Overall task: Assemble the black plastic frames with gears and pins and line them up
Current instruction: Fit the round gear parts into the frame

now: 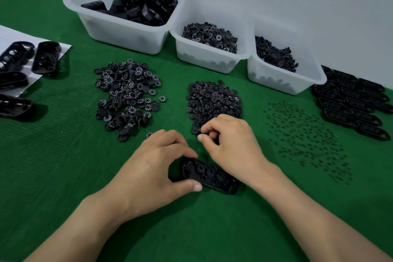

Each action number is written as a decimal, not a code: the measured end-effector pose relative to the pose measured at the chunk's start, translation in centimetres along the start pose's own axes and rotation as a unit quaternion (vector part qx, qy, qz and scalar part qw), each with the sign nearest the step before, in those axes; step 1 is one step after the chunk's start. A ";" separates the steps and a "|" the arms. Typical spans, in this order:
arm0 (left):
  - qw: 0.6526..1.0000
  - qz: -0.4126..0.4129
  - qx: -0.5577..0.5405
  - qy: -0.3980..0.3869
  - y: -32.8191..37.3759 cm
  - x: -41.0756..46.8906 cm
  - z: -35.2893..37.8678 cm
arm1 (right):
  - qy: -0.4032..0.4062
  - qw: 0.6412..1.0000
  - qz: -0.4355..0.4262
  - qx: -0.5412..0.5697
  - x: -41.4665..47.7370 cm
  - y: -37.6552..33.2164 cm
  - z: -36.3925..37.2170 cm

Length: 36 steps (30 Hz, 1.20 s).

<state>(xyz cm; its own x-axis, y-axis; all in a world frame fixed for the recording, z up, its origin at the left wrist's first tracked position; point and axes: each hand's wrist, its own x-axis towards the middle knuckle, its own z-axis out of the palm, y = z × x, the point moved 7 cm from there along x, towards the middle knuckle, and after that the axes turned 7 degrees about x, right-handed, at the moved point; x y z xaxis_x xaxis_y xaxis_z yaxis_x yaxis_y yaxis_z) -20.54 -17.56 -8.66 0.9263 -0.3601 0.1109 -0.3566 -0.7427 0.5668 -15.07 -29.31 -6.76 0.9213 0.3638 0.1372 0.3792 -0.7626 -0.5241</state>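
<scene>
Holding the black frame (209,175) by its left end, the left hand (155,166) curls its thumb and fingers around it. The frame lies flat on the green counter (63,176), near the person. The right hand (234,140) is curled too, and it pinches a small gear (213,135) at the near edge of the plain gear pile (214,100).

I think the job is well begun but far from done. A tidy row of frames (350,102) lies on the far right, and these look finished and lined up. The frame in hand has round holes showing, so it seems to need more gears and then a pin. More loose frames (21,66) lie on the left, some on a white paper (63,45). I cannot tell if those are done.

Lots of parts wait on the counter: a pile of gears with white numbers (127,95) on the left and many tiny pins (306,136) spread out on the right.

Three white tubs stand at the far side. The big tub (119,30) on the left holds empty frames. The middle tub (204,57) holds numbered gears. The right tub (276,82) holds plain dark gears.
</scene>
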 end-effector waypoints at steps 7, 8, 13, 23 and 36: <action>1.000 0.009 -0.010 -0.002 -0.1 0.1 0.2 | -0.033 0.998 -0.013 0.044 -1.7 0.8 -0.8; 1.000 0.011 -0.011 -0.001 -0.1 0.1 0.2 | -0.036 0.997 -0.008 0.061 -1.9 1.0 -0.8; 1.000 0.013 -0.007 0.003 -0.1 0.1 0.1 | -0.051 0.995 -0.004 0.091 -1.4 1.4 -0.6; 1.000 0.010 -0.001 0.007 -0.1 0.1 0.1 | -0.062 0.987 -0.030 0.142 -4.0 1.5 -2.2; 1.000 0.005 -0.002 0.015 0.1 0.0 -0.1 | -0.050 0.991 -0.060 0.108 -6.3 1.2 -2.1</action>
<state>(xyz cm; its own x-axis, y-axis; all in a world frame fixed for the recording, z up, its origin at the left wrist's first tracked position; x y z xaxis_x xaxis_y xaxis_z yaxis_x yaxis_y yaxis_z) -20.55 -17.60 -8.51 0.9261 -0.3499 0.1412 -0.3652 -0.7375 0.5681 -20.27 -33.61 -6.51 0.8533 0.5044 0.1320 0.4490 -0.5822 -0.6778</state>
